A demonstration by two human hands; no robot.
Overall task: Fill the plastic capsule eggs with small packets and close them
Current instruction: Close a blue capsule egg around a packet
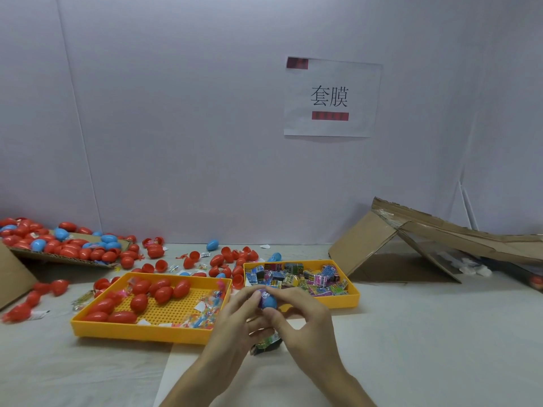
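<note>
1. Blue capsule egg (269, 301) is held above the table's middle, nearer its front edge, with a purple packet (262, 295) at its left end.
2. Left hand (232, 324) and right hand (308, 321) both pinch the egg with curled fingertips.
3. A dark packet (266, 343) lies on the table under the hands.
4. Behind them, the left yellow tray (141, 330) holds red eggs (158, 289) and the right yellow tray (349, 301) holds small packets (296, 279).

- The left hand (235, 321) is gripping a blue egg (269, 301), fingers curling round its left side.
- The right hand (305, 318) is pinching the same egg from the right, thumb below it.
- Both forearms are slanting inward from the bottom edge.
</note>
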